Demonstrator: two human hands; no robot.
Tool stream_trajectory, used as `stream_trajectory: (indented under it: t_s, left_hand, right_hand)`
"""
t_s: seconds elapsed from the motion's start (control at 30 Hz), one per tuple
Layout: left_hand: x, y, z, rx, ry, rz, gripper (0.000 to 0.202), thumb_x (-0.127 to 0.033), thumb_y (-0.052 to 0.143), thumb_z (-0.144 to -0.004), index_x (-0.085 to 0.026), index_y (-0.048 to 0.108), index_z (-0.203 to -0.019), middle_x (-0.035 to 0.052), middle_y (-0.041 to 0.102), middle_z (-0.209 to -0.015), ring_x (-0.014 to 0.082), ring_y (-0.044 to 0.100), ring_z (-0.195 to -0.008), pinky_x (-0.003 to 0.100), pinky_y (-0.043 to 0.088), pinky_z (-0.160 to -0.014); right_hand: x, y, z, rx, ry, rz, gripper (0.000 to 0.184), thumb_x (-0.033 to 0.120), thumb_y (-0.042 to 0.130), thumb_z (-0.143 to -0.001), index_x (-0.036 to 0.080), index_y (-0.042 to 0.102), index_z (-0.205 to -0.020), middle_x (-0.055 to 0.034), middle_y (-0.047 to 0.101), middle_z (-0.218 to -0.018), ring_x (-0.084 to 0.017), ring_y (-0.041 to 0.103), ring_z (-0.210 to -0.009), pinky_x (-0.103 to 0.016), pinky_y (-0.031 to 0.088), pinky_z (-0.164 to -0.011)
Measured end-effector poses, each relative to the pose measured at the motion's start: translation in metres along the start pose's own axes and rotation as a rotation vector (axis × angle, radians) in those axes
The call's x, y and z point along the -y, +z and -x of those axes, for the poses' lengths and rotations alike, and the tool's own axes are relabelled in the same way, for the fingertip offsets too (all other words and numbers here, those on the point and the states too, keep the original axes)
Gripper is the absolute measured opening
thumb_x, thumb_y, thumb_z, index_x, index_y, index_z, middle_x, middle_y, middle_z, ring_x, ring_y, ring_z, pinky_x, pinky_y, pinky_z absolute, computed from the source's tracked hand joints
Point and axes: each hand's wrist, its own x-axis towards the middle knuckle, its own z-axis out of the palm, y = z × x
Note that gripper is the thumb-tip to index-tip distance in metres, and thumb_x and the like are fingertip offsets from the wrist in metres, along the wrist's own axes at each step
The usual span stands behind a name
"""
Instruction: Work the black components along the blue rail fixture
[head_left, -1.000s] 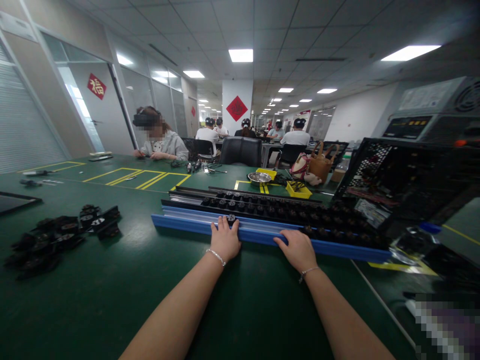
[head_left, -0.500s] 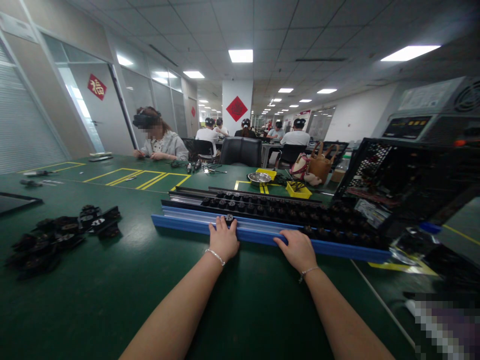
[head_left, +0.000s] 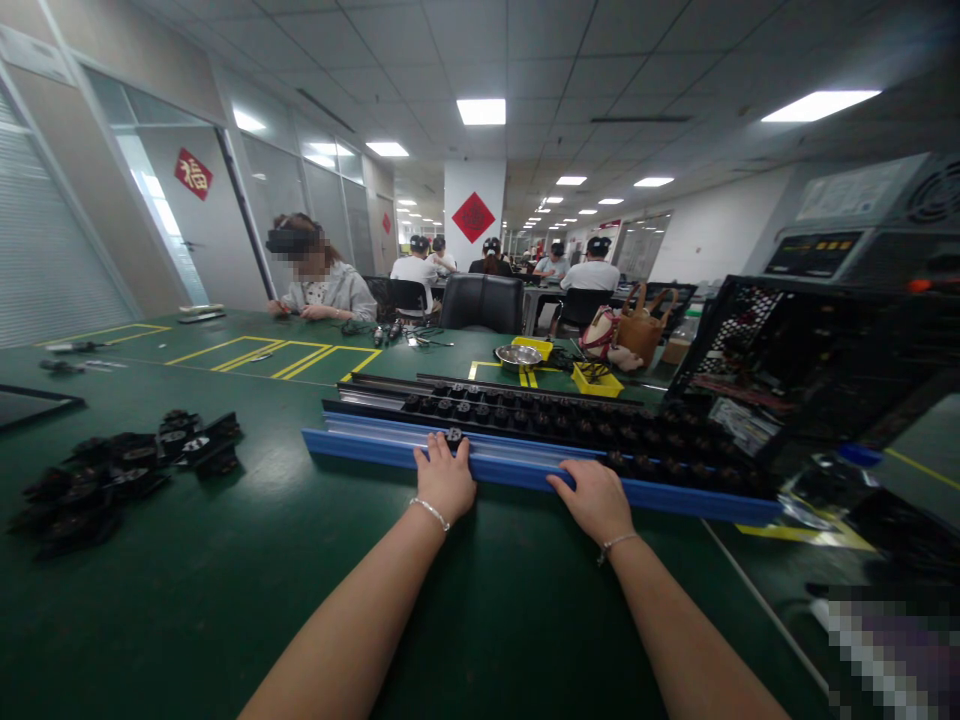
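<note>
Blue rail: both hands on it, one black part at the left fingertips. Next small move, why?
Probably push the black part along the blue rail with the left hand: it sits at those fingertips, and the right hand rests on the rail's near edge.

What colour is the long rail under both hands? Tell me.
Blue; the rail shows best in the head view.

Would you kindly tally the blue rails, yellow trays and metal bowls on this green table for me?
blue rail: 1
yellow trays: 2
metal bowl: 1
Total: 4
</note>
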Motion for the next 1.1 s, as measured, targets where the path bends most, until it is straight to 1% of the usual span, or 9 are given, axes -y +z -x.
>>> stream_trajectory:
  t_s: [0.17,0.4,0.6,0.83,1.1]
  left_hand:
    - [0.0012,-0.0003,-0.0008,0.018,-0.011,0.002,0.073,-0.044,0.048,-0.079,-0.02,0.026,-0.144,0.0201,0.023,-0.149,0.0381,0.018,-0.137,0.057,0.017,-0.105]
    - [0.0012,0.0013,-0.0002,-0.01,-0.009,-0.013,0.071,-0.044,0.048,-0.079,-0.021,0.027,-0.143,0.0206,0.024,-0.148,0.0377,0.019,-0.136,0.057,0.017,-0.104]
    - [0.0026,0.0008,-0.0011,0.005,-0.022,-0.02,0.072,-0.044,0.048,-0.079,-0.02,0.026,-0.143,0.0221,0.024,-0.148,0.0378,0.018,-0.137,0.057,0.018,-0.104]
    - [0.0035,-0.0005,-0.0017,0.024,-0.026,-0.006,0.074,-0.045,0.049,-0.078,-0.02,0.025,-0.144,0.0214,0.023,-0.149,0.0389,0.017,-0.136,0.057,0.016,-0.105]
    - [0.0061,-0.0014,-0.0026,0.031,-0.049,-0.01,0.071,-0.045,0.047,-0.079,-0.021,0.027,-0.143,0.0216,0.022,-0.149,0.0385,0.017,-0.137,0.057,0.017,-0.104]
  right_hand:
    - [-0.0004,-0.0002,-0.0004,-0.001,-0.007,0.006,0.033,0.047,0.045,-0.086,0.021,0.065,-0.09,-0.0058,0.068,-0.096,-0.02,0.057,-0.091,-0.033,0.036,-0.08]
    - [-0.0013,0.0018,0.0,0.006,-0.003,0.004,0.033,0.047,0.045,-0.086,0.021,0.065,-0.091,-0.0053,0.067,-0.097,-0.02,0.057,-0.092,-0.033,0.036,-0.08]
    - [-0.0012,0.0021,-0.0002,-0.005,-0.005,0.015,0.032,0.046,0.045,-0.086,0.021,0.065,-0.09,-0.0057,0.068,-0.097,-0.02,0.057,-0.091,-0.033,0.036,-0.079]
    - [-0.0002,0.0007,0.0,-0.005,-0.001,0.005,0.032,0.046,0.045,-0.086,0.022,0.065,-0.091,-0.0054,0.067,-0.098,-0.02,0.057,-0.092,-0.033,0.037,-0.08]
    - [-0.0009,0.0012,0.0004,-0.01,-0.005,0.008,0.031,0.046,0.046,-0.086,0.022,0.065,-0.09,-0.0053,0.068,-0.097,-0.02,0.057,-0.091,-0.033,0.036,-0.079]
